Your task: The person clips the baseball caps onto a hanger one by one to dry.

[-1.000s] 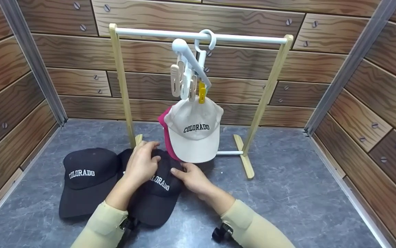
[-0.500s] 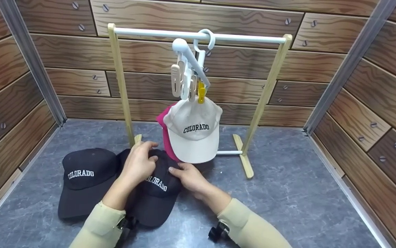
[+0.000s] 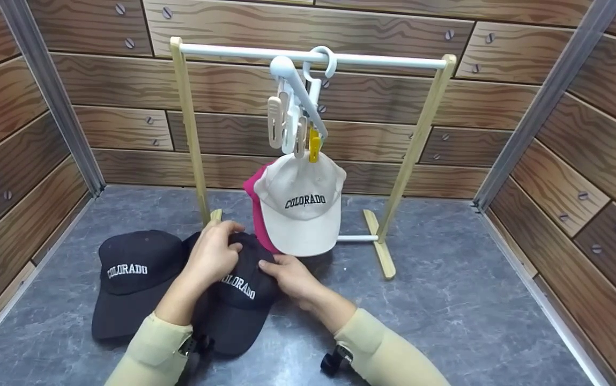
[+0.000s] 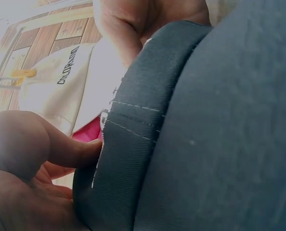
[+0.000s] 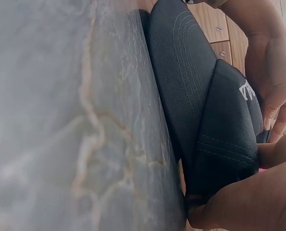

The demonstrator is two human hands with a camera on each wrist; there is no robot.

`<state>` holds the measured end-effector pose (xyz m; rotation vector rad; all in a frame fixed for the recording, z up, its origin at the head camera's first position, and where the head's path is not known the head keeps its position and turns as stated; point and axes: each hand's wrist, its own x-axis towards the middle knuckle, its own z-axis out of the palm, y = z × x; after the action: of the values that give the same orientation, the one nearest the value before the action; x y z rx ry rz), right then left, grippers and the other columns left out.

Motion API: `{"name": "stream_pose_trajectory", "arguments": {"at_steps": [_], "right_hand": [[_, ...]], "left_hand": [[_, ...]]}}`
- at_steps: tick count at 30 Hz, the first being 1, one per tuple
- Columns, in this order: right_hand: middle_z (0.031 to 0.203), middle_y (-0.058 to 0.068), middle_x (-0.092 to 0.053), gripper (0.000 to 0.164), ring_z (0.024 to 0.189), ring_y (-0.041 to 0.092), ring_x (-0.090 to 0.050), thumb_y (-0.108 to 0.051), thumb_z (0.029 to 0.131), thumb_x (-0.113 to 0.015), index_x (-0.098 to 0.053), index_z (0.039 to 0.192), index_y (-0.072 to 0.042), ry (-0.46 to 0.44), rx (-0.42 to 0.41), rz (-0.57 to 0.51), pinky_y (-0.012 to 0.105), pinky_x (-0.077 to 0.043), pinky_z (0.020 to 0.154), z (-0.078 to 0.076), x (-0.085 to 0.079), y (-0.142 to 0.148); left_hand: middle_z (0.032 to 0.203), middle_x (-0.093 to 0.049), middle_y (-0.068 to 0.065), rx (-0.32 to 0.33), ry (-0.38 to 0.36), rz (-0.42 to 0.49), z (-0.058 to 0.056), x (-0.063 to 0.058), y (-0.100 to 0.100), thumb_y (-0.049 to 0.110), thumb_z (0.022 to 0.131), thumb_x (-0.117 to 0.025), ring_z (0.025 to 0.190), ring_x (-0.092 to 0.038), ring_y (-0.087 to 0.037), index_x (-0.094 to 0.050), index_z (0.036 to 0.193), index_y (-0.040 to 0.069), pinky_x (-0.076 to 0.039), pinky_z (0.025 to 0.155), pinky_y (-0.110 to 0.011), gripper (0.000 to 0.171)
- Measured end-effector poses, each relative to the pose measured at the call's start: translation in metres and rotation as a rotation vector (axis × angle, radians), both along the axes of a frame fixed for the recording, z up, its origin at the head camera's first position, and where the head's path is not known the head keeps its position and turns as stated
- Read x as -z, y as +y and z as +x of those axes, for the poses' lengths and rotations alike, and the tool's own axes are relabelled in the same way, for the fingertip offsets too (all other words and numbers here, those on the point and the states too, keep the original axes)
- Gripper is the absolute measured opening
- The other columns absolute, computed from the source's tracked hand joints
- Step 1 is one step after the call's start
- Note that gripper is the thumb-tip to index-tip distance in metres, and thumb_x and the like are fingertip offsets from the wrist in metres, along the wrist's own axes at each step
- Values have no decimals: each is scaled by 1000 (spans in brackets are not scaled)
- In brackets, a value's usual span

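Note:
A black cap (image 3: 240, 321) with white COLORADO lettering lies tilted between my hands, brim toward me. My left hand (image 3: 214, 254) pinches its upper left edge; in the left wrist view the left thumb (image 4: 73, 149) presses the sweatband's edge. My right hand (image 3: 294, 279) grips its right side, the thumb on the crown and the other fingers hidden beneath. Just behind, a white cap (image 3: 302, 233) and a pink cap (image 3: 258, 212) hang from a clip hanger (image 3: 301, 91), a yellow clip (image 3: 314, 148) at the white cap's top.
The hanger hooks over the white rail (image 3: 383, 60) of a wooden-legged rack (image 3: 420, 139). Another black cap (image 3: 139, 289) rests at left. Part of a further dark cap (image 3: 192, 239) shows behind my left hand. Plank-patterned walls (image 3: 581, 139) enclose the grey marbled surface (image 3: 447, 300).
Both hands and the black cap between them have shifted slightly left. The hanger's near end has tipped up a little, and the white cap hangs marginally lower.

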<state>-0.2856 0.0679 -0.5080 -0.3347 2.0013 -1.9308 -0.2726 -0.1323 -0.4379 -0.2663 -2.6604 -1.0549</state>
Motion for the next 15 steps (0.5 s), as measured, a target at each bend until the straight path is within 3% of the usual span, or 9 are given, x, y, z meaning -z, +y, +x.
{"name": "stream_pose_trajectory", "arguments": {"at_steps": [9,15], "right_hand": [[93,3,-81,30,82,9,-75,-21,111,-65,-78,119,4,-33,-11,-36,25,-60,79,0,-1,-6],[88,1,-79,28,79,9,-74,-22,111,-66,-78,117,3,-29,6,-45,25,-60,75,3,-3,-10]], "left_hand": [[124,-74,-23,13,-19,-6,0,-4,-8,-4,97,-71,124,-66,-43,-77,125,-2,-51,109,-59,29],[119,-73,-17,32,42,-14,-27,31,-25,2,95,-77,115,-67,-37,-79,125,6,-53,102,-57,30]]}}
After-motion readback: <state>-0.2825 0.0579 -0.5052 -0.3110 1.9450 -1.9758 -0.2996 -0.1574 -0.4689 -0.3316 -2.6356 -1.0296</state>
